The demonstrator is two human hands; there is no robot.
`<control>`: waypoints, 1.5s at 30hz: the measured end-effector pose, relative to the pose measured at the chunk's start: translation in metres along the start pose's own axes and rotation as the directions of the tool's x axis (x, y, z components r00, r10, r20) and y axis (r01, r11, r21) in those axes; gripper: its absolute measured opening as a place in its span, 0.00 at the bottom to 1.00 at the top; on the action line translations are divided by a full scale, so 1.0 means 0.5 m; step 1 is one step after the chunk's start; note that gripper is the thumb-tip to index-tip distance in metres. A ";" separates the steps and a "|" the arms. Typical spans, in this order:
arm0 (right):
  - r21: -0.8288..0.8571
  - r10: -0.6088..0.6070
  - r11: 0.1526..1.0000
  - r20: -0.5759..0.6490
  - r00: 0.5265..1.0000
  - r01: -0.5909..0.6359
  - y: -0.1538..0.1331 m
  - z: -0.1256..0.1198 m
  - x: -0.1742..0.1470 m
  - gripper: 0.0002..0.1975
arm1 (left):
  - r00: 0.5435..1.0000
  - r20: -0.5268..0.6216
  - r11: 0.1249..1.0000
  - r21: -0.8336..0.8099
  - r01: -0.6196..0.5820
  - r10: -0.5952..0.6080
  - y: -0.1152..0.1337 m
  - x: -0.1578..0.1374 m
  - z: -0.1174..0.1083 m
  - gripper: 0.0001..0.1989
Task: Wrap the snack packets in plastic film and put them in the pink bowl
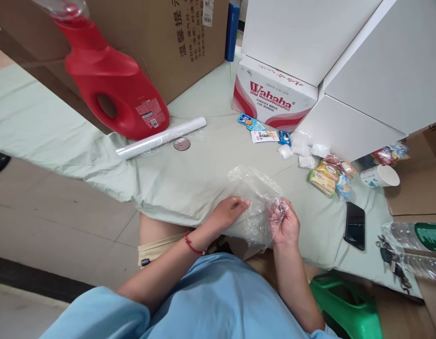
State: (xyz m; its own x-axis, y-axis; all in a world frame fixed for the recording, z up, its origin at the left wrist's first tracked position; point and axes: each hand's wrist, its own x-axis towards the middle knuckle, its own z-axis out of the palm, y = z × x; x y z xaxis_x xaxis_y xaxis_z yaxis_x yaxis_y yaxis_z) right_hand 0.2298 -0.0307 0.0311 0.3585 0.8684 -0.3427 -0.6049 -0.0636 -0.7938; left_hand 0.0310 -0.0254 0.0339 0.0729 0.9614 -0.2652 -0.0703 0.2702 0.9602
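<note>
A thin, crumpled sheet of clear plastic film [255, 188] hangs between my hands at the front edge of the cloth-covered table [168, 179]; whether it is a bag or a single sheet, I cannot tell. My left hand [232, 211], with a red cord at the wrist, has its fingers closed in a pinch at the film's left side. Bunched film shows in front of the curled fingers of my right hand [285, 225], which grips the other side. Farther back on the left lies a white roll of plastic film [164, 136], beside a round metal disc [181, 143].
A red jug [122, 89] stands at the left before a brown carton [189, 61]. Wahaha box [274, 96], snack packets [324, 179], white wrapped pieces [307, 161], paper cup [379, 176], phone [355, 226], keys [392, 261] and plastic bottles [408, 235] occupy the back and right. Below is a green stool [352, 306].
</note>
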 end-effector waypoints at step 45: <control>-0.831 -0.314 0.090 0.499 0.808 0.549 -0.129 -0.083 0.177 0.17 | 0.886 0.394 0.104 0.898 -0.428 0.244 -0.038 0.082 -0.139 0.33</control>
State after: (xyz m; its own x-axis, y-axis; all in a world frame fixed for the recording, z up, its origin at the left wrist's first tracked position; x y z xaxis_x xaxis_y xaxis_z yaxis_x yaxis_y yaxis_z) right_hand 0.3301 0.0301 0.0313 0.1241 0.9668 0.2232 0.7336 0.0621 -0.6768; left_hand -0.0338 0.0123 -0.0014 0.4396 0.8976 0.0333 0.8548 -0.4295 0.2915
